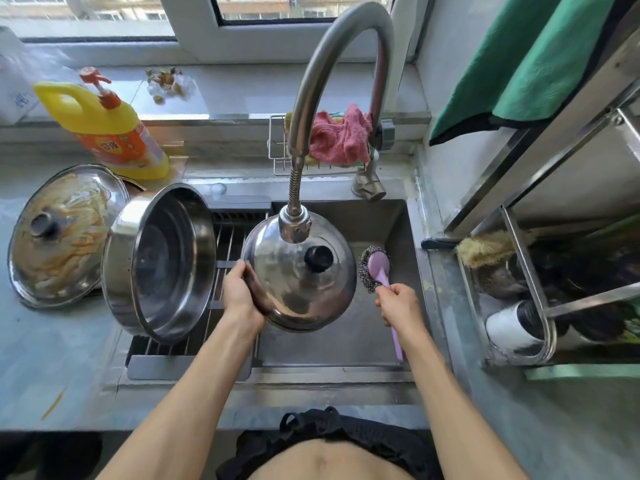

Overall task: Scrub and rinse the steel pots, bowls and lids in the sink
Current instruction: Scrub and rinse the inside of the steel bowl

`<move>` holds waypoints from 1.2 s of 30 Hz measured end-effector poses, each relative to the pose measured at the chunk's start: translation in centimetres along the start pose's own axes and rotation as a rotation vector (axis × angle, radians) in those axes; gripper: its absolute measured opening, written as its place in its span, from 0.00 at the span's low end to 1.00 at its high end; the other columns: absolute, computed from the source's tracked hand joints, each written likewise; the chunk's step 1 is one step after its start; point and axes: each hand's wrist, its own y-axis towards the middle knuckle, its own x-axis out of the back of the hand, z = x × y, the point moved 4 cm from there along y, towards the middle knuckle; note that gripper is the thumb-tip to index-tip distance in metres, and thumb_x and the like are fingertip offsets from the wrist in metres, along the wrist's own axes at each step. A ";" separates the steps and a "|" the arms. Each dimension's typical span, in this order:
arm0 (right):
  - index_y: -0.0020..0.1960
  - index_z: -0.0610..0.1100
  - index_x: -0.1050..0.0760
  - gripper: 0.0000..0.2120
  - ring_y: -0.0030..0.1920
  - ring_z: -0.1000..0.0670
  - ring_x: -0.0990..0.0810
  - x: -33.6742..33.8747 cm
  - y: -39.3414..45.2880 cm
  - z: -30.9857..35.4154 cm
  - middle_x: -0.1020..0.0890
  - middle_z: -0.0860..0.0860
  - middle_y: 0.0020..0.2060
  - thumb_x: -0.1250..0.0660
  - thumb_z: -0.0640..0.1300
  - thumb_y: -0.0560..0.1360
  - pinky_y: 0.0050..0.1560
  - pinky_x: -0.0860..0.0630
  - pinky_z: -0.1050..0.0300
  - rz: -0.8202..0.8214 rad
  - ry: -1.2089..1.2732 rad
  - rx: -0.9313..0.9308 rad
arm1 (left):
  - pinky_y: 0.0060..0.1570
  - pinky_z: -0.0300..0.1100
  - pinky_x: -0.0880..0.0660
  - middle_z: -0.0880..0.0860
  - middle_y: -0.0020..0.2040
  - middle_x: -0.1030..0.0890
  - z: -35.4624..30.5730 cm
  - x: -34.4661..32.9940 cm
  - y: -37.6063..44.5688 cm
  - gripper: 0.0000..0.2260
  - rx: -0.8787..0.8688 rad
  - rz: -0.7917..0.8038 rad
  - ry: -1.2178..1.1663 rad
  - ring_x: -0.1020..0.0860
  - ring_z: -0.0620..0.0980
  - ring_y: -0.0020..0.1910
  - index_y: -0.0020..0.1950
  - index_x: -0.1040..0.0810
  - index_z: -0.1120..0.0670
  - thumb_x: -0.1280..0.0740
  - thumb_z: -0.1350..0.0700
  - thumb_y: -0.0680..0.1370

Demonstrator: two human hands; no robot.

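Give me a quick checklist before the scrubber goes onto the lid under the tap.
1. Left hand grips lid rim: ok.
2. Right hand holds scrubber: ok.
3. Lid under tap: ok.
4. Water running: cannot tell.
5. Scrubber touching lid: not ok, it sits beside it.
6. Pot clear of the lid: ok, tilted on the rack.

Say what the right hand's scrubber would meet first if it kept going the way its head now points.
The right hand grips a purple-handled steel-wool scrubber aimed up and left. Carried on, it would probably first meet the right rim of the steel lid held by the left hand under the faucet; depth is uncertain.
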 end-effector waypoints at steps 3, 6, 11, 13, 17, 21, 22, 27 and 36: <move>0.38 0.42 0.29 0.08 0.31 0.47 0.31 0.7 -0.1 -0.3 0.27 0.45 0.31 0.38 0.43 0.76 0.34 0.36 0.55 -0.012 -0.014 -0.004 | 0.56 0.51 0.20 0.56 0.52 0.14 0.3 -1.6 -0.5 0.16 -0.049 -0.005 0.228 0.16 0.54 0.52 0.53 0.16 0.58 0.34 0.45 0.81; 0.39 0.42 0.28 0.08 0.31 0.47 0.30 1.1 -0.1 -0.4 0.24 0.46 0.33 0.38 0.44 0.76 0.35 0.34 0.54 -0.020 -0.013 -0.001 | 0.49 0.50 0.22 0.57 0.41 0.16 0.5 -3.7 -0.9 0.21 -0.170 0.033 0.577 0.18 0.56 0.43 0.40 0.21 0.56 0.38 0.42 0.83; 0.42 0.38 0.25 0.11 0.32 0.47 0.28 1.7 0.1 -0.6 0.22 0.45 0.34 0.38 0.46 0.75 0.35 0.32 0.53 -0.031 -0.034 -0.019 | 0.38 0.44 0.31 0.54 0.36 0.23 1.6 -5.9 -1.7 0.15 -0.405 0.286 0.962 0.27 0.51 0.36 0.41 0.24 0.61 0.29 0.50 0.78; 0.43 0.37 0.24 0.13 0.32 0.47 0.27 2.0 0.3 -0.2 0.19 0.43 0.37 0.37 0.47 0.75 0.35 0.30 0.53 -0.033 -0.033 -0.021 | 0.38 0.41 0.29 0.49 0.37 0.21 2.0 -6.0 -2.0 0.08 -0.477 0.367 1.103 0.25 0.47 0.36 0.43 0.22 0.55 0.25 0.54 0.74; 0.47 0.39 0.22 0.23 0.31 0.50 0.26 2.8 0.5 1.8 0.16 0.48 0.39 0.35 0.60 0.76 0.30 0.29 0.57 -0.019 0.060 -0.077 | 0.44 0.46 0.28 0.50 0.39 0.19 3.0 -5.9 -3.3 0.10 -0.764 0.566 1.448 0.21 0.52 0.42 0.41 0.26 0.50 0.25 0.58 0.72; 0.53 0.40 0.23 0.28 0.29 0.50 0.27 2.3 0.7 2.5 0.22 0.49 0.32 0.32 0.64 0.71 0.31 0.30 0.58 -0.024 0.025 -0.143 | 0.50 0.49 0.33 0.51 0.42 0.19 4.0 -5.6 -5.1 0.09 -1.144 0.735 1.743 0.22 0.59 0.47 0.45 0.24 0.54 0.27 0.59 0.68; 0.54 0.38 0.23 0.25 0.28 0.49 0.28 2.1 0.7 2.3 0.25 0.49 0.30 0.30 0.59 0.70 0.32 0.30 0.58 -0.029 0.037 -0.152 | 0.50 0.50 0.30 0.50 0.42 0.20 4.0 -5.4 -5.4 0.11 -1.195 0.773 1.769 0.22 0.59 0.45 0.45 0.24 0.53 0.26 0.60 0.66; 0.49 0.34 0.25 0.12 0.26 0.50 0.31 0.6 0.7 0.8 0.29 0.47 0.28 0.32 0.38 0.67 0.29 0.33 0.60 0.041 0.108 -0.254 | 0.54 0.52 0.24 0.48 0.39 0.20 2.3 -4.3 -6.3 0.17 -1.478 0.820 1.821 0.21 0.56 0.42 0.45 0.18 0.50 0.18 0.54 0.60; 0.41 0.41 0.28 0.10 0.17 0.58 0.38 -4.5 -0.2 -1.6 0.29 0.48 0.31 0.37 0.27 0.73 0.18 0.38 0.66 0.196 0.551 -0.421 | 0.72 0.62 0.39 0.50 0.43 0.18 -1.2 -1.7 -4.7 0.12 -1.653 0.606 1.829 0.24 0.55 0.56 0.41 0.16 0.51 0.19 0.60 0.62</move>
